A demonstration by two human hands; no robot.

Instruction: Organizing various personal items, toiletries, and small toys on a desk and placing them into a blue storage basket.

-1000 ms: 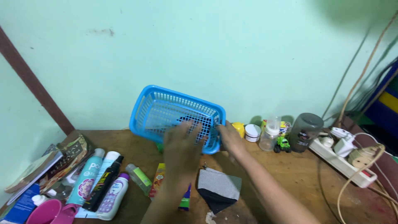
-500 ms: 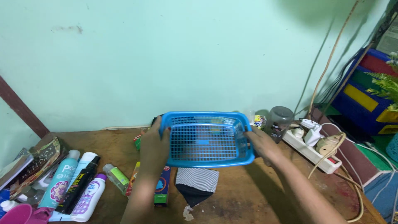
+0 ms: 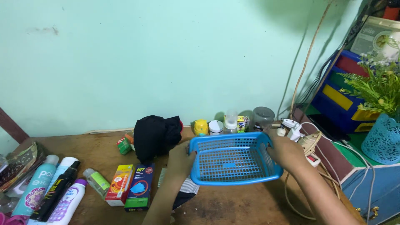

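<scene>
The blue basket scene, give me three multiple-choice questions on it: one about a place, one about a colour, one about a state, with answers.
1. Where does the black cloth bundle lie?
A. Inside the basket
B. On the table by the wall, beside the left hand
C. On the blue cabinet

2. What colour is the lattice plant pot?
A. Red
B. Light blue
C. Yellow

3. How is the blue basket held?
A. By both hands, one at each end
B. By one hand only
C. Untouched on the table

Answers:
1 B, the bundle sits on the wooden table against the wall.
2 B, its lattice wall is light blue.
3 A, the left hand and right hand grip opposite ends.
</scene>
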